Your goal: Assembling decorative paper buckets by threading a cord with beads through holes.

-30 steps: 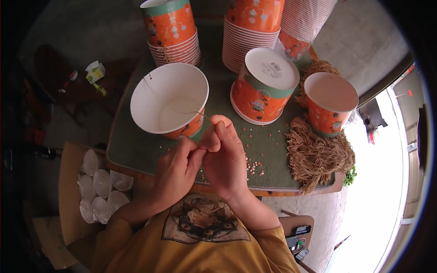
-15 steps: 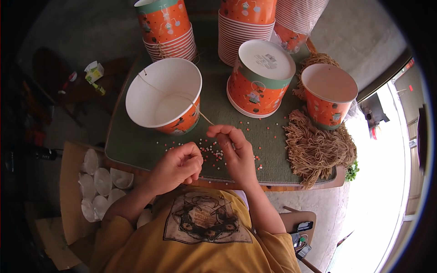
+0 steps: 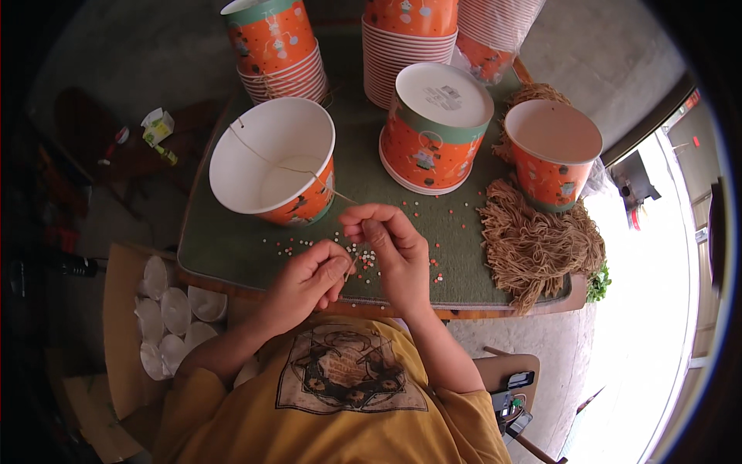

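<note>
An open orange paper bucket [image 3: 272, 164] with a white inside lies tilted on the green table mat [image 3: 224, 240]. A thin tan string [image 3: 297, 170] crosses its mouth and runs down toward my hands. My right hand [image 3: 390, 251] pinches the string's end just below the bucket's rim. My left hand [image 3: 309, 278] sits close beside it, fingers curled, pinching near the same string. Several small coloured beads [image 3: 363, 259] are scattered on the mat under both hands.
An upside-down bucket [image 3: 434, 127] and an upright bucket [image 3: 553, 151] stand further right. Stacks of buckets [image 3: 278, 46] line the back. A pile of tan strings [image 3: 533, 247] lies at the right edge. White lids [image 3: 174, 317] fill a cardboard box at the left.
My hands have dropped from the bucket's rim toward the mat's near edge and drawn the string out. The view has shifted slightly.
</note>
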Demonstrator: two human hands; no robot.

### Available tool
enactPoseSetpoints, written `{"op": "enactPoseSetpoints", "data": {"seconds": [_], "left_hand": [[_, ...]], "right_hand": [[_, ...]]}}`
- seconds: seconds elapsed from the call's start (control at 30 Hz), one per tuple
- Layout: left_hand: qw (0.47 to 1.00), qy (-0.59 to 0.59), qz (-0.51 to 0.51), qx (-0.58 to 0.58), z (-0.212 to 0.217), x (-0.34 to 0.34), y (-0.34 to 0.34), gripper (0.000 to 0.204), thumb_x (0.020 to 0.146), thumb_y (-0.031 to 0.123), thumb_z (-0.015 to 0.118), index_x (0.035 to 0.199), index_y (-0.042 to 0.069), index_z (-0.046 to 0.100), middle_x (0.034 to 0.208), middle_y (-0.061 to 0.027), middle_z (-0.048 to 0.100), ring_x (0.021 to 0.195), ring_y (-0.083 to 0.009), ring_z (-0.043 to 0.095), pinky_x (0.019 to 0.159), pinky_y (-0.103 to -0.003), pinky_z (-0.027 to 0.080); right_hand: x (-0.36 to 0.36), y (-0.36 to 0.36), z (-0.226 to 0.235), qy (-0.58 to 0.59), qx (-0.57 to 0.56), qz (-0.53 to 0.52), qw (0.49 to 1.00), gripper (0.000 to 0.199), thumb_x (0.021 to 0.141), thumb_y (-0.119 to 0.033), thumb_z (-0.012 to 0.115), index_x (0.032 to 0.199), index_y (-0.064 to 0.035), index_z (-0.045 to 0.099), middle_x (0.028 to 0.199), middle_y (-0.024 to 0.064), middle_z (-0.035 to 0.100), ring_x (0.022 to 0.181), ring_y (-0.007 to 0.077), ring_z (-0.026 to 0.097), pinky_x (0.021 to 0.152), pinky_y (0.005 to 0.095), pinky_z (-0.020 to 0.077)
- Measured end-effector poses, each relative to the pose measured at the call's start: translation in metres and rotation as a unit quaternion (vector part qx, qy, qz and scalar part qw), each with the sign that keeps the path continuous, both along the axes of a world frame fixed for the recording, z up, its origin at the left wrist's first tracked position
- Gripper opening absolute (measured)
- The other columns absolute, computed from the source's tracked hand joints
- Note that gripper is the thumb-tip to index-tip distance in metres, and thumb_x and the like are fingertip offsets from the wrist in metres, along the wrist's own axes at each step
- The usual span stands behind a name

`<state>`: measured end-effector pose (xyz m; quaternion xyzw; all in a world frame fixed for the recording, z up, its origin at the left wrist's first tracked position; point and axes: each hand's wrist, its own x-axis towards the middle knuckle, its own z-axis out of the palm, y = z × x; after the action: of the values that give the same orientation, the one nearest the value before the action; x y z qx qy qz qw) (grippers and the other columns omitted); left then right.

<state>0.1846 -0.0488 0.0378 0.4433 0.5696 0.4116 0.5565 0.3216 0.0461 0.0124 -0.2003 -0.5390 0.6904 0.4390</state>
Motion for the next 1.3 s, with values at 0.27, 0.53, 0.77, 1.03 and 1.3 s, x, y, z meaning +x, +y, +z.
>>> {"op": "enactPoseSetpoints", "data": {"seconds": [0.27, 0.53, 0.77, 1.03, 1.3], "left_hand": [[0.984, -0.1, 0.089, 0.115, -0.009, 0.018, 0.014, 0.024, 0.099, 0.017, 0.053, 0.12, 0.006, 0.047, 0.089, 0.0006, 0.057, 0.079, -0.0061, 0.056, 0.055, -0.021, 0.044], [0.999, 0.01, 0.027, -0.02, -0.009, 0.013, 0.019, 0.017, 0.101, 0.018, 0.048, 0.102, 0.006, 0.06, 0.071, 0.002, 0.055, 0.059, -0.0044, 0.05, 0.052, -0.019, 0.041], [0.975, 0.218, -0.024, 0.028, 0.014, -0.007, 0.014, 0.017, 0.097, 0.015, 0.052, 0.096, 0.001, 0.06, 0.062, -0.0076, 0.06, 0.053, -0.0141, 0.057, 0.051, -0.03, 0.046], [0.929, 0.334, 0.001, 0.162, 0.046, -0.019, 0.009, 0.012, 0.088, 0.01, 0.064, 0.096, 0.002, 0.059, 0.074, -0.0097, 0.058, 0.065, -0.0223, 0.06, 0.059, -0.036, 0.048], [0.896, 0.391, 0.061, 0.202, 0.054, -0.082, 0.034, 0.027, 0.081, 0.001, 0.063, 0.107, 0.004, 0.057, 0.095, -0.0113, 0.06, 0.087, -0.0243, 0.062, 0.076, -0.034, 0.051]], "right_hand": [[-0.002, 0.005, 0.002, 0.088, -0.157, 0.043, 0.983, 0.022, 0.101, -0.01, 0.047, 0.117, -0.0008, 0.057, 0.109, 0.0083, 0.066, 0.094, 0.0112, 0.061, 0.084, 0.0256, 0.0505], [0.003, 0.012, 0.002, 0.049, -0.142, 0.016, 0.988, 0.021, 0.098, -0.007, 0.051, 0.118, -0.0046, 0.058, 0.113, 0.0092, 0.064, 0.095, 0.0134, 0.062, 0.078, 0.0259, 0.0525], [0.026, 0.011, 0.02, -0.204, 0.362, 0.001, 0.91, 0.048, 0.076, 0.007, 0.059, 0.121, -0.0074, 0.057, 0.12, 0.0135, 0.058, 0.101, 0.0319, 0.061, 0.08, 0.0407, 0.0518], [0.017, 0.008, 0.024, -0.225, 0.361, -0.014, 0.905, 0.016, 0.081, 0.004, 0.062, 0.095, -0.0028, 0.061, 0.085, 0.0084, 0.061, 0.074, 0.0249, 0.061, 0.066, 0.0332, 0.0508], [-0.008, 0.015, 0.025, -0.179, 0.194, -0.051, 0.963, 0.011, 0.081, 0.003, 0.063, 0.089, -0.0026, 0.059, 0.077, 0.0064, 0.056, 0.066, 0.0179, 0.055, 0.059, 0.0284, 0.0467]]}}
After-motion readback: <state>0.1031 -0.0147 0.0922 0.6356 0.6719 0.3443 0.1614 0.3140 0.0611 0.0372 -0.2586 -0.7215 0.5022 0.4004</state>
